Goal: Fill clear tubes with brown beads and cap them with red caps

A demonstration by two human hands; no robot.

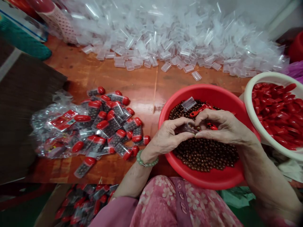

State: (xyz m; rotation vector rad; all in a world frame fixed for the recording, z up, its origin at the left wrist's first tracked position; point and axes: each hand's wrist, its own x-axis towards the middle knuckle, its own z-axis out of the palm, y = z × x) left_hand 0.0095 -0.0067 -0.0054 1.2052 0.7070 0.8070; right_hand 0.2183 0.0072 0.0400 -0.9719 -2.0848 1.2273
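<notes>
My left hand and my right hand meet above a red plastic basin, and their fingertips pinch a small transparent plastic tube between them. Its open end is hidden by my fingers. Polished brown beads fill the basin under my hands. A second transparent tube lies on the beads, near several loose red caps. A green bead bracelet circles my left wrist.
A white bowl full of red caps stands right of the basin. Left on the wooden table lies a heap of bead-filled, red-capped tubes. A large pile of empty transparent tubes lies beyond, with more filled tubes below the table edge.
</notes>
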